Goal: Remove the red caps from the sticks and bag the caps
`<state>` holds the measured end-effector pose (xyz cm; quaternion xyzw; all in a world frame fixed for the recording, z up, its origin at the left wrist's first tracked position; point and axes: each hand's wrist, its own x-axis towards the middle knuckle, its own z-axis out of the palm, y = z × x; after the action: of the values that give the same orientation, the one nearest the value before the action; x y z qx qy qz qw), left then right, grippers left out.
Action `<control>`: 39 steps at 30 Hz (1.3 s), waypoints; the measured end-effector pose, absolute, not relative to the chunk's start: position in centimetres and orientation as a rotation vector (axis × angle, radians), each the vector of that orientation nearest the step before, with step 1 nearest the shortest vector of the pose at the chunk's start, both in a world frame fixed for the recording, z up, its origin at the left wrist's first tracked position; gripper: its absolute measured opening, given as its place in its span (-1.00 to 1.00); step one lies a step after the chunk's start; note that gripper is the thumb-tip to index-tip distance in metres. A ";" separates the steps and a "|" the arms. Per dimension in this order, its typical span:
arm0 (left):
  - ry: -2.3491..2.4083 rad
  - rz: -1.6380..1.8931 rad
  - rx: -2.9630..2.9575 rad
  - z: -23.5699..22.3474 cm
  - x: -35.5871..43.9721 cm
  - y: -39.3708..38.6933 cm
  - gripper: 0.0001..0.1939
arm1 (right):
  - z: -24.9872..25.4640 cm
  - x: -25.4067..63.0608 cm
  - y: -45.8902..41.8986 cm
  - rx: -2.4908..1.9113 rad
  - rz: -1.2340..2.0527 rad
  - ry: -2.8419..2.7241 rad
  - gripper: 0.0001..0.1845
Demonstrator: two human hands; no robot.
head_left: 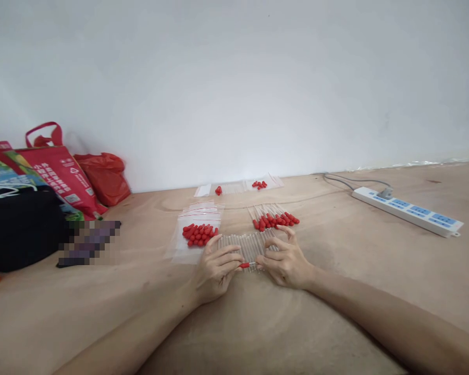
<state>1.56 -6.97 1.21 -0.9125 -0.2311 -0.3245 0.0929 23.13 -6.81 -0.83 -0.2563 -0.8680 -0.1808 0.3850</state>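
Observation:
Between the fingertips of my left hand [221,265] is a red rubber bulb [244,265]. My right hand [285,260] pinches a thin clear tube, like a dropper pipette, whose end meets the bulb. How deep the tube sits in the bulb, I cannot tell. Just beyond and under the fingers lies a row of clear tubes [248,245], side by side. Past my right hand are several tubes with red bulbs on their near ends [275,220]. Loose red bulbs [198,235] are heaped beyond my left hand, on clear zip bags [180,255].
Near the wall, more red bulbs [259,185] and tubes lie on plastic bags. A white power strip [408,211] with a plugged-in grey cord is at the right. Red shopping bags [64,174], a black bag [23,229] and a blurred-out dark object [89,244] occupy the left.

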 end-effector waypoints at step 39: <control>-2.010 -1.319 -2.062 0.8 -6.2 0.5 -0.64 | -1.7 23.2 -5.0 -1.119 -0.472 -2.058 -0.84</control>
<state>-6.21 0.49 0.77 -0.6510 -0.6346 -0.4163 -0.0127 23.18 -5.01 -1.75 -0.4356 -0.8011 -0.1836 0.3672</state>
